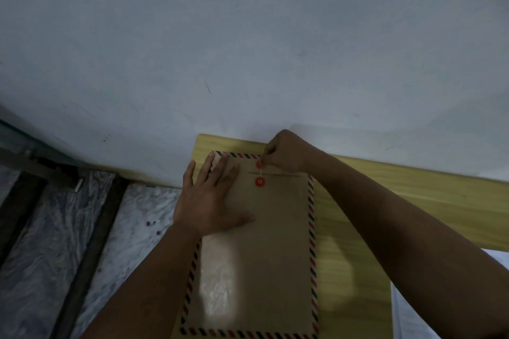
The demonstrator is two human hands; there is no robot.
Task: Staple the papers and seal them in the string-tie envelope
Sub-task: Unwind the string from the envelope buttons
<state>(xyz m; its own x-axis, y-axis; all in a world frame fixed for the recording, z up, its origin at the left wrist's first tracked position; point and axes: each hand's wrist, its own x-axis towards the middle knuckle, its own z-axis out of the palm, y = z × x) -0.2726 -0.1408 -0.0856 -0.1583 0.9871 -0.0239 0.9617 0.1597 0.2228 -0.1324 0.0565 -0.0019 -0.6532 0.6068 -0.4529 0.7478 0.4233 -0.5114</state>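
Note:
A brown string-tie envelope (264, 256) with a red-and-blue striped border lies flat on a yellow-green table (358, 242), flap folded down at the far end. My left hand (212, 198) presses flat, fingers spread, on its upper left part. My right hand (286, 151) pinches the thin white string (260, 170) at the upper red button on the flap (258, 164). The string runs down to the lower red button (260, 181). The papers are not visible, and no stapler shows.
A pale wall (248, 36) rises directly behind the table's far edge. Marbled floor (55, 242) with dark strips lies to the left, below the table's left edge. White sheets or cloth (407, 316) show at the lower right.

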